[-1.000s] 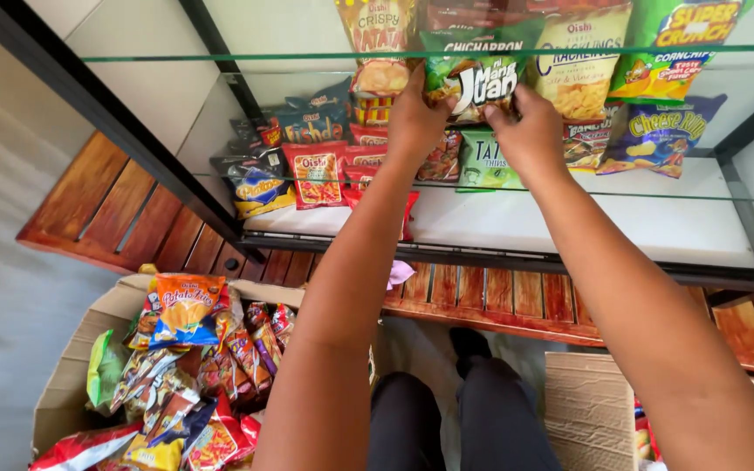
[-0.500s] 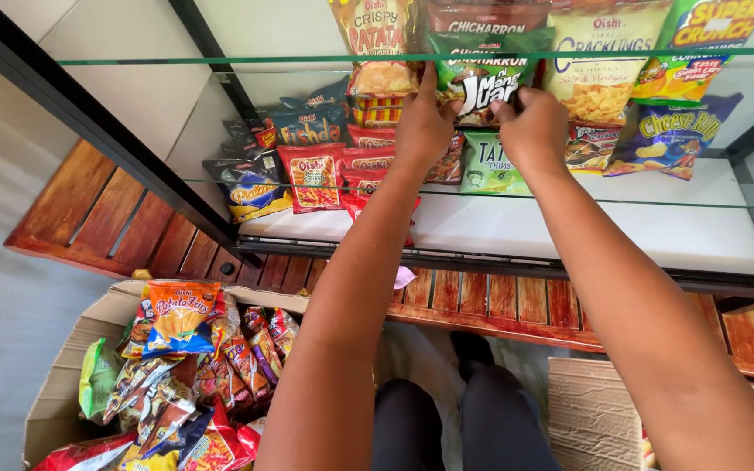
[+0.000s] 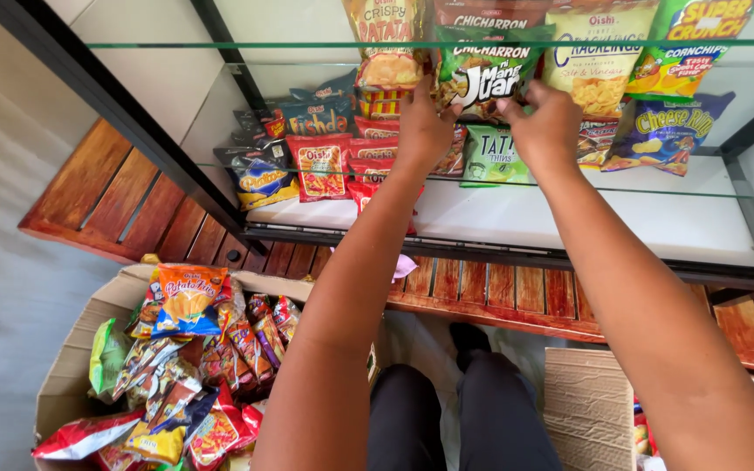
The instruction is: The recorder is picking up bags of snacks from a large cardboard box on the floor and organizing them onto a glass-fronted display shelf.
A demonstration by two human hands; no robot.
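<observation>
From the head camera, both hands reach up to a green snack bag point(image 3: 480, 80) standing on the glass shelf point(image 3: 307, 45). The left hand point(image 3: 423, 126) and right hand point(image 3: 544, 126) each have fingers pinched on the bag's lower edge. Just right of the fingers stands a yellow bag point(image 3: 599, 61). Well below them, a cardboard box point(image 3: 71, 366) holds mixed packets.

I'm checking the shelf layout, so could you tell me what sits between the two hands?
In the head view, a green snack bag sits between the left hand and the right hand; both grip it on the glass shelf.
</observation>
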